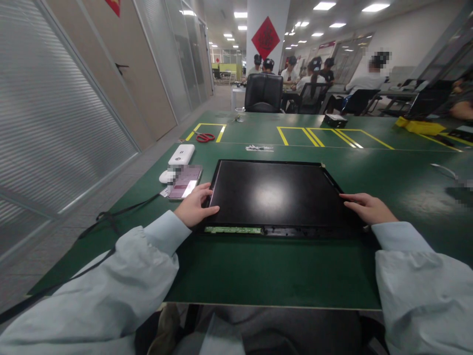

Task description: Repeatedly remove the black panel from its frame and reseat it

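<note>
– On the green table (273,276), near the side where the wearer sits, what lies between those two pale sleeves?

– A black panel (273,192), broad and flat, with its dark face up and a patch of light shining in the middle. A green circuit strip (232,230) shows along the left part of its near edge.

– And what is the left hand (194,206) doing?

– Holding the panel's left side, thumb over the front face near the closer corner, the other fingers further up the edge.

– Does the right hand (369,207) do the same?

– It has the opposite side, fingertips close together on the edge. How the lower fingers sit I can't tell, they're hidden.

– Anything close by?

– A phone (190,177) just beyond the left hand, with a white rounded object (165,176) beside it and a white oblong device (182,154) behind. A black strap (136,206) trails off to the left.

– Further back?

– Red-handled scissors (205,138) by a yellow outline on the tabletop, some small pale pieces (259,148) beyond the panel, a black office chair (264,93) past the far edge, and several people (309,74) seated behind it
</note>
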A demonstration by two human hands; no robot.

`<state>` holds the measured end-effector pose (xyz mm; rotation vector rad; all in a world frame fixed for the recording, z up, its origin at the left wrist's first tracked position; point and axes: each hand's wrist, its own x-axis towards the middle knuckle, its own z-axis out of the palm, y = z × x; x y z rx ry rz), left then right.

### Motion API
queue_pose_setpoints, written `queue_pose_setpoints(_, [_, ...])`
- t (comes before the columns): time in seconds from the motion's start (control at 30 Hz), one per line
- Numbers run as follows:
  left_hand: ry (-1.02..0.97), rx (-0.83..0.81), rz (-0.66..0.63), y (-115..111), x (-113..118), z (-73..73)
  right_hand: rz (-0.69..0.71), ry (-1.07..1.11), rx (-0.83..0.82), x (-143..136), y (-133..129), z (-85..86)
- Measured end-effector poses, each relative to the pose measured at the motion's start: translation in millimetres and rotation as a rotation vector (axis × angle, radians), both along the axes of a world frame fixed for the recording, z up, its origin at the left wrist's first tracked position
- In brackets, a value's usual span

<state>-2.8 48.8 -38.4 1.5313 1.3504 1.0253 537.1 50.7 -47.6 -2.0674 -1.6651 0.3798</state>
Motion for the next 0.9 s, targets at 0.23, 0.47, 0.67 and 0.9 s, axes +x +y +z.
queue_pose_setpoints(0.23, [0.203,0.007,-0.062,5.0,-7.6,-6.0,0.034,0.014,0.069,9.0,3.9,-12.5])
queue_pose_setpoints(0.47, [0.167,0.033,-0.067,7.4,-10.0,-11.0,0.02,0.008,0.04,3.9,0.5,-6.9])
queue_pose_setpoints(0.67, [0.165,0.013,-0.05,7.3,-10.1,-10.5,0.031,0.046,0.043,1.6,-0.6,-5.6])
queue_pose_setpoints(0.9, [0.114,-0.008,-0.037,8.3,-9.0,-9.4,-0.007,-0.012,0.004,0.8,0.2,-1.5])
